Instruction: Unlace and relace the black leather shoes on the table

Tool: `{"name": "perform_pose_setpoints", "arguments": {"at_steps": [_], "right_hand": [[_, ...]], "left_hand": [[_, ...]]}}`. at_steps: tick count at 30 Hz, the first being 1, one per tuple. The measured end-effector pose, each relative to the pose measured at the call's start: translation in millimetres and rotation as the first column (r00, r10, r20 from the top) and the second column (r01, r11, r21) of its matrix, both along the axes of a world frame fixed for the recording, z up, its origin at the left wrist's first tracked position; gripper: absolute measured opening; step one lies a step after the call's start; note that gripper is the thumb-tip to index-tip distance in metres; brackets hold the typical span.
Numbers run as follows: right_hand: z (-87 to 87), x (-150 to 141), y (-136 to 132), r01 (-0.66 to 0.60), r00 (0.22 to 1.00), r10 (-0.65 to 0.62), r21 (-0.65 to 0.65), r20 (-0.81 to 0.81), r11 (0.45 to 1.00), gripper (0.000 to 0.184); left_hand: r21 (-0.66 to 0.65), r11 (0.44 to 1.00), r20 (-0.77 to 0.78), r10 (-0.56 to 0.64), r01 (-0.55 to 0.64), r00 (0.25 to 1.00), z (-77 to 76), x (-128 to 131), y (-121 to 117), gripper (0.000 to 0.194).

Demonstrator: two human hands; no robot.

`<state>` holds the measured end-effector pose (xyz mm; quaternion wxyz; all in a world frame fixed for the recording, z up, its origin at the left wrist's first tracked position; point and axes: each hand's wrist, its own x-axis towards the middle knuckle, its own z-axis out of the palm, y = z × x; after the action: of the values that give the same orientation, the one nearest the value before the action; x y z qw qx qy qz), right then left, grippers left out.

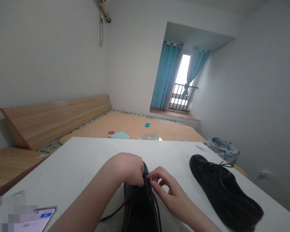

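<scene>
Black shoe [138,195] on white table [62,174], low centre, toe pointed away; lace [114,213] end loose at L.
L hand [129,169] curled over lacing [147,185], fingertips hidden, grip can't be told; R hand [168,190]: thumb + index held narrow at lacing, pinch unclear. Est.: upper firm, smooth, poss. slippery; lace light, limp. Shoe best steadied by sides, lace gripped nr lacing.

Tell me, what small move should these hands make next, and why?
I'd probably have the right hand draw the black shoelace snug while the left hand steadies the middle black lace-up shoe. Both hands are at its front, and loose shoelace trails on either side, whereas the other black lace-up shoe has a bow.
</scene>
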<state>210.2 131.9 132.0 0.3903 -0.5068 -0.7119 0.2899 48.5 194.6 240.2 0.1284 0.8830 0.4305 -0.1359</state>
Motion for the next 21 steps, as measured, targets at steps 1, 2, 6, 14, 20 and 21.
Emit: {"name": "perform_pose_setpoints", "arguments": {"at_steps": [1, 2, 6, 14, 20, 21], "right_hand": [[1.3, 0, -1, -0.014, 1.000, 0.014, 0.021, 0.006, 1.000, 0.015], [2.2, 0, -1, -0.027, 1.000, 0.026, 0.037, 0.009, 0.999, 0.015], [2.0, 0, 0, -0.037, 0.999, 0.037, 0.046, 0.005, 0.998, 0.015], [-2.7, 0, 5, -0.032, 0.999, 0.033, 0.061, -0.019, 0.998, 0.010], [5.0, 3, 6, -0.010, 0.999, 0.011, -0.037, 0.043, 0.999, 0.008], [6.0, 4, 7, -0.028, 0.998, 0.032, -0.077, 0.050, 0.997, 0.007]], "left_hand": [[0.003, 1.000, 0.012, -0.003, 0.003, 1.000, -0.5, 0, 1, 0.021], [0.009, 1.000, 0.028, -0.005, 0.005, 1.000, -0.8, 0, 1, 0.022], [0.023, 1.000, 0.107, 0.004, -0.007, 0.994, -0.6, 1, 3, 0.023], [-0.151, 0.988, 0.493, 0.093, -0.020, 0.865, 10.4, -3, 3, 0.046], [-0.074, 0.997, 0.660, 0.045, 0.005, 0.750, 29.0, -20, -7, 0.046], [-0.092, 0.996, 0.606, 0.053, 0.004, 0.794, 30.2, -23, -9, 0.047]]}}
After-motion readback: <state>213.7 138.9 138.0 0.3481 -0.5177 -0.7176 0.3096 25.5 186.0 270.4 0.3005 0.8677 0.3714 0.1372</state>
